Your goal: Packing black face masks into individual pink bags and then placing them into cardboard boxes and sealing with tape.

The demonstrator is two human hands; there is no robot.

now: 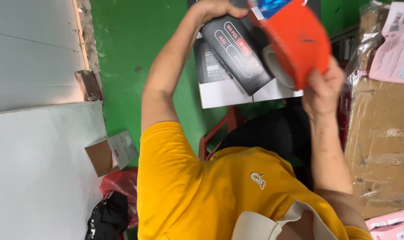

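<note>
left hand [217, 9] at twelve o'clock clamps the slim black printed box [237, 53] steady; right hand [322, 89] at two o'clock grips the orange tape dispenser [297, 40], pressed against the box for sealing.

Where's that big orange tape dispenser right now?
In the head view it sits at top right: the orange tape dispenser is gripped from below by the right hand, pressed against the dark box that the left hand holds.
</note>
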